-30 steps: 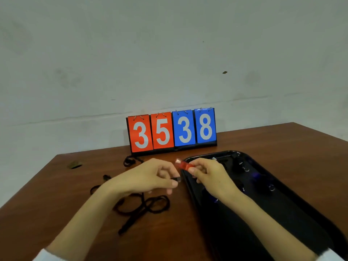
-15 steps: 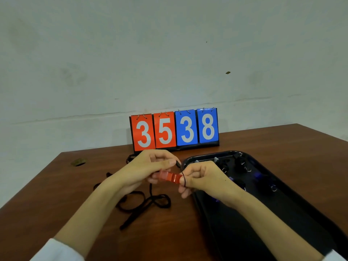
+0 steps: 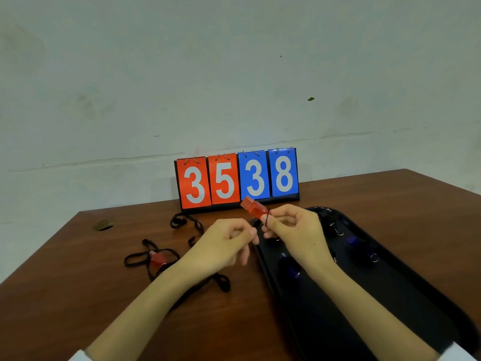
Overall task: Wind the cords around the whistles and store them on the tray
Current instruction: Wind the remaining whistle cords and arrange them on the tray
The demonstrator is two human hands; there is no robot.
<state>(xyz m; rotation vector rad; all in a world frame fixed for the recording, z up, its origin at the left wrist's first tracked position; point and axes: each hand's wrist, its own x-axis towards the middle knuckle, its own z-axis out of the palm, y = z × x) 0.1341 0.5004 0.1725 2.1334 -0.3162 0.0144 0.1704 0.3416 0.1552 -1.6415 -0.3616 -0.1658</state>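
Note:
My right hand (image 3: 294,230) pinches a red whistle (image 3: 253,208) above the near-left corner of the black tray (image 3: 390,295), its mouthpiece pointing up and left. A black cord loops over the whistle by my right thumb. My left hand (image 3: 223,246) sits just left of it, thumb and fingers pinched together on the black cord (image 3: 221,281), which trails down to the table. A second red whistle (image 3: 157,258) lies on the table to the left among its loose black cord. Several blue whistles (image 3: 354,241) wound in cord lie in the tray.
A scoreboard (image 3: 236,179) reading 35 38 stands at the back of the brown table (image 3: 78,295), against the wall. More loose black cord (image 3: 182,221) lies in front of it. A small dark mark (image 3: 103,225) sits on the table's far left.
The right hand has lifted the red whistle and tilted its mouthpiece up. The left hand let go of the whistle body and now pinches the cord lower down. A second red whistle is uncovered.

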